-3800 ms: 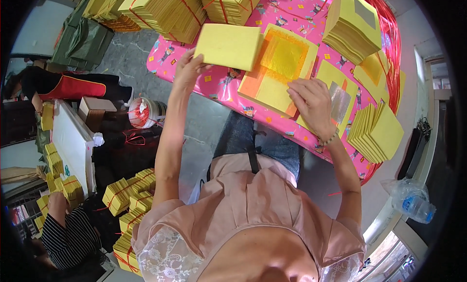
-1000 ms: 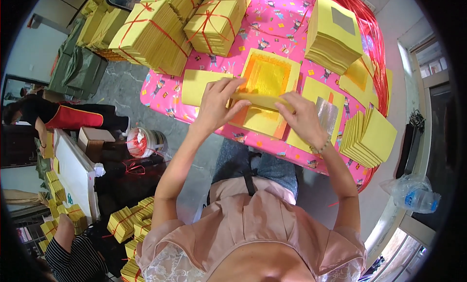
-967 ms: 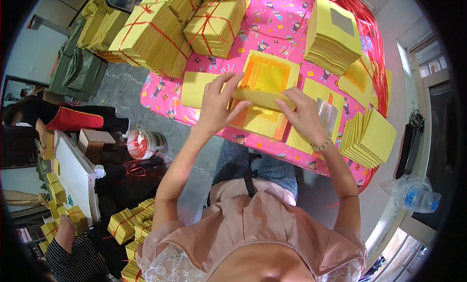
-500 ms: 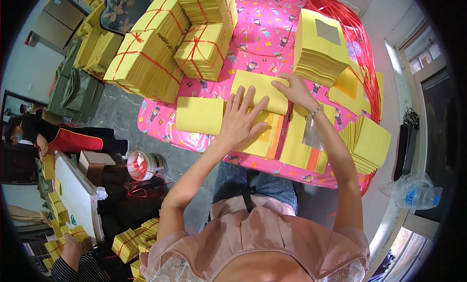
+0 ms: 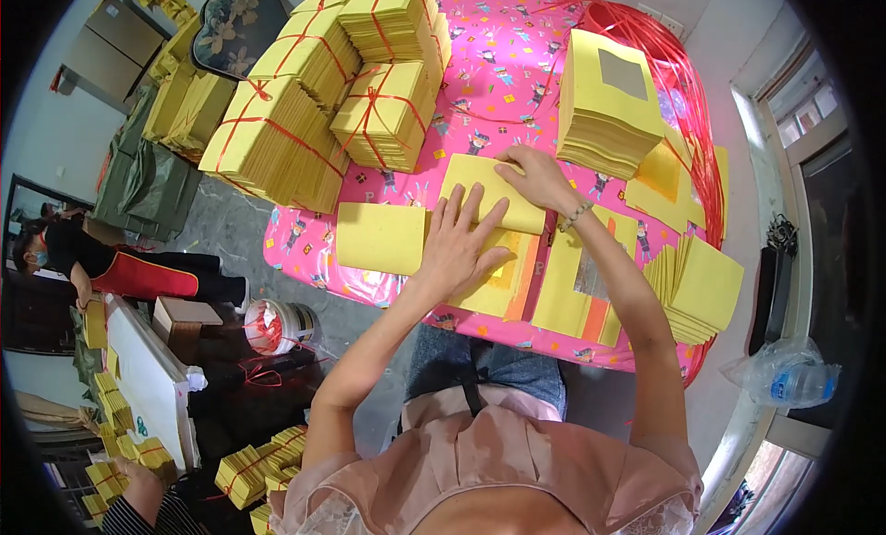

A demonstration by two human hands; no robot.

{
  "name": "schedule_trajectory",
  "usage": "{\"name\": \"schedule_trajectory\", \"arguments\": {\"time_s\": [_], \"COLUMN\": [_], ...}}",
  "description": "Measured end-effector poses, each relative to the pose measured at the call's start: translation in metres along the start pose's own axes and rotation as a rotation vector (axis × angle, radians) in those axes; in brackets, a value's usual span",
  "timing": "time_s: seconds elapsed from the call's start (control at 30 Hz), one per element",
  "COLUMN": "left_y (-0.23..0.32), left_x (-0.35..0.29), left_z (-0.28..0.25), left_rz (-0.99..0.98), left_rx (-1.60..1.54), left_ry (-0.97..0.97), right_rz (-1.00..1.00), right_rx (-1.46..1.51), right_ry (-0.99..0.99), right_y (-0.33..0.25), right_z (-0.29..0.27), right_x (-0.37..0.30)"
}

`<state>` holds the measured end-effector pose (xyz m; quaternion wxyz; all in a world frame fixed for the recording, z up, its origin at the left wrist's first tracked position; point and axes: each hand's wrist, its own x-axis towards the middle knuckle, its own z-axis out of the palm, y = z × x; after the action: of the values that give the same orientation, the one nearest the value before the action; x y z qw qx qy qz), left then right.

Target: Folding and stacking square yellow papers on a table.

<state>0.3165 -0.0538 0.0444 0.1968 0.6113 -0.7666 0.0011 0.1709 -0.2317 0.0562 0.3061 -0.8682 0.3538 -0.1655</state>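
Note:
My left hand (image 5: 461,243) lies flat with fingers spread on a yellow paper sheet (image 5: 472,171), folded over at its far part. Curled at the sheet's far right edge, my right hand (image 5: 543,180) has thumb and fingertips pressed to it. Below the fold, a yellow layer (image 5: 480,300) with an orange strip (image 5: 520,275) shows. To the left is a plain folded yellow paper (image 5: 378,238). A second yellow piece (image 5: 554,295) with an orange strip and a shiny clear patch lies beneath my right forearm.
Yellow bundles tied with red twine (image 5: 277,120) stand at the table's far left. A tall yellow stack (image 5: 604,120) stands far right beside loose red strands (image 5: 637,32). Fanned yellow pieces (image 5: 697,291) lie at right. A bucket (image 5: 277,325) and another person (image 5: 138,267) are at left.
My right hand has slid a little left along the sheet's far edge. My left hand stays flat in place. The whole view has shifted slightly.

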Motion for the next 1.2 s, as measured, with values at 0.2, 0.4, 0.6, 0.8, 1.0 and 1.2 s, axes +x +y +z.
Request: {"name": "schedule_trajectory", "arguments": {"time_s": [0.2, 0.4, 0.6, 0.8, 1.0, 1.2], "left_y": [-0.001, -0.002, -0.003, -0.004, -0.005, -0.004], "left_x": [0.001, 0.002, 0.001, 0.001, 0.002, 0.001], "left_z": [0.0, 0.003, 0.003, 0.003, 0.005, 0.003], "left_rz": [0.003, 0.015, 0.013, 0.01, 0.007, -0.032], "left_rx": [-0.003, 0.01, 0.001, -0.049, -0.075, -0.063], "left_ry": [-0.002, 0.001, -0.014, -0.041, -0.079, -0.129], "right_rz": [-0.032, -0.027, 0.011, 0.014, -0.013, -0.18], "right_rx": [-0.003, 0.015, 0.028, 0.037, -0.026, -0.222], "right_ry": [0.027, 0.033, -0.008, -0.006, 0.049, 0.231], "right_y": [0.005, 0.01, 0.004, 0.008, 0.003, -0.029], "right_z": [0.003, 0.006, 0.001, 0.003, 0.004, 0.011], "right_x": [0.0, 0.001, 0.004, 0.003, -0.006, -0.075]}}
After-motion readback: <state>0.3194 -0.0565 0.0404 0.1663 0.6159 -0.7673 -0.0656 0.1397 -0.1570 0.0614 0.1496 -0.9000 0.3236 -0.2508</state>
